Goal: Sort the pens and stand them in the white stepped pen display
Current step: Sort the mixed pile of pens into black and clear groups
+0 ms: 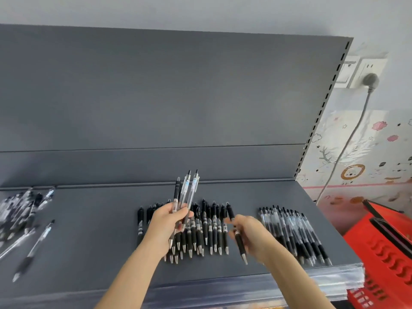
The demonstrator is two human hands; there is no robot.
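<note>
My left hand holds a small bunch of pens upright, two with clear barrels and one black. My right hand grips a single black pen, tip pointing down toward me. Behind both hands a row of black pens lies side by side on the grey shelf. A second row of clear-barrelled pens lies to the right. A mixed pile of pens sits at the far left, with a loose pen near it. No white stepped display is in view.
The shelf has a tall grey back panel and a clear price strip along its front edge. A red shopping basket stands off the shelf's right end. A wall socket with a plug and cable is at the upper right.
</note>
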